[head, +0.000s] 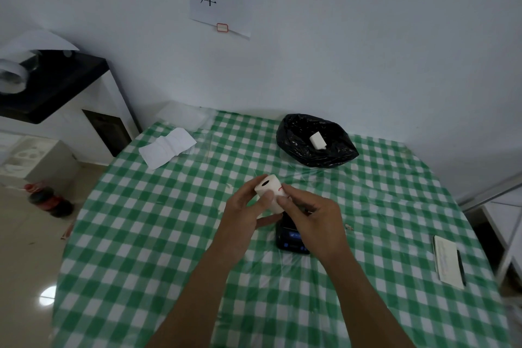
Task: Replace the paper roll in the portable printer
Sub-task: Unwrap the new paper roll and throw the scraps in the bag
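Both my forearms reach in from the near edge. My left hand (243,206) holds the fresh paper roll (269,192) above the tabletop (141,234), fingers wrapped round its body, core hole facing up-left. My right hand (313,220) has thumb and forefinger pinched at the roll's red-marked end, likely picking the sealed leading edge loose. Under my hands sits the portable printer (292,240), dark, partly hidden; lid state unclear. So the step looks like prepping the new roll before loading. Next: free the tail, then drop the roll into the bay. Farther off, a black bag (316,141) holds a small white roll (317,140), probably the spent one.
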